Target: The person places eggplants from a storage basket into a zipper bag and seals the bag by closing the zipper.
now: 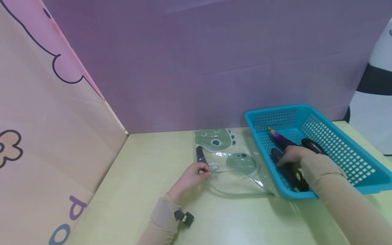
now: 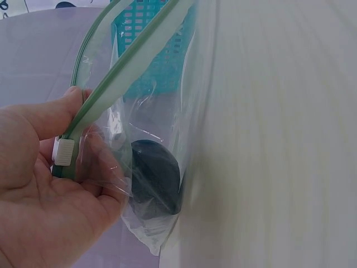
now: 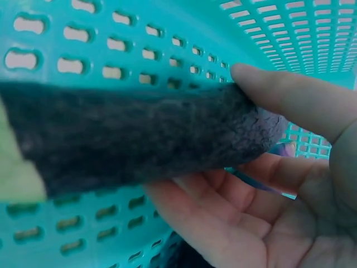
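Note:
My left hand (image 1: 191,177) pinches the green zip edge of a clear bag (image 1: 242,163) with a dinosaur print. In the left wrist view the bag's mouth gapes, and a white slider (image 2: 64,152) sits on the zip by my fingers. A dark eggplant (image 1: 200,154) lies inside the bag's left side. My right hand (image 1: 292,157) reaches into the blue basket (image 1: 277,109) and grips a dark eggplant (image 3: 139,137). The thumb is above and the fingers below its rounded end; a pale green part shows at the other end.
Also in the basket are a purple eggplant (image 1: 279,139) with a yellow tip and another dark eggplant (image 1: 313,146). The pale table (image 1: 153,160) meets a purple wall panel (image 1: 183,68) behind. A printed panel (image 1: 46,136) stands along the left side.

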A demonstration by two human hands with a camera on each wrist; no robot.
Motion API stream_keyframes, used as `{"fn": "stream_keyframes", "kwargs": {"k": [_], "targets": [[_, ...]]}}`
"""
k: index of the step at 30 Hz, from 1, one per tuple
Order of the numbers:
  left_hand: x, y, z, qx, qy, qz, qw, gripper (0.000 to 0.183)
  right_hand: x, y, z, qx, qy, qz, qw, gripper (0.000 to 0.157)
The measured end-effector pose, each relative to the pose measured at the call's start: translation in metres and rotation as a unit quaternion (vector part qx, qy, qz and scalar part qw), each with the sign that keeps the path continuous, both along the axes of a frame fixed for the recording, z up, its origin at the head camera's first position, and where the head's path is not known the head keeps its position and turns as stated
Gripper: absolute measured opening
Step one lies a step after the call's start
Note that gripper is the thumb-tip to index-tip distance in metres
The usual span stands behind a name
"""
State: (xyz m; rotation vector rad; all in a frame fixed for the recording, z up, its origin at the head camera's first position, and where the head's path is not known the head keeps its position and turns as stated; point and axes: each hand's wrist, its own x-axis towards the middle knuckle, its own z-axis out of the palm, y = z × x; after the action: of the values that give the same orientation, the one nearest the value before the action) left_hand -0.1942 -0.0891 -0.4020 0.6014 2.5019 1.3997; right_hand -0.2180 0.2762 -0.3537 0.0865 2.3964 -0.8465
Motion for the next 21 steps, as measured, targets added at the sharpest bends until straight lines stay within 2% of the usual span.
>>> {"fn": "stream_keyframes", "kwargs": {"k": [8,16,21], "targets": [[-0.0002,0.0005,0.0005,-0.003,0.001,0.0,1.0,0.008,-0.0037,0.0026,-0.0044,-0.063,-0.011,-0.014,0.998,0.064],[-0.001,0.0008,-0.0001,-0.006,-0.003,0.004,1.0,0.008,-0.0022,-0.0004,0.0017,-0.032,0.004,-0.009,0.999,0.076],[-0.0008,0.0003,-0.0001,-0.009,0.006,0.002,0.9999,0.008,-0.0035,0.0017,0.0036,-0.036,0.016,-0.002,0.999,0.082]]}}
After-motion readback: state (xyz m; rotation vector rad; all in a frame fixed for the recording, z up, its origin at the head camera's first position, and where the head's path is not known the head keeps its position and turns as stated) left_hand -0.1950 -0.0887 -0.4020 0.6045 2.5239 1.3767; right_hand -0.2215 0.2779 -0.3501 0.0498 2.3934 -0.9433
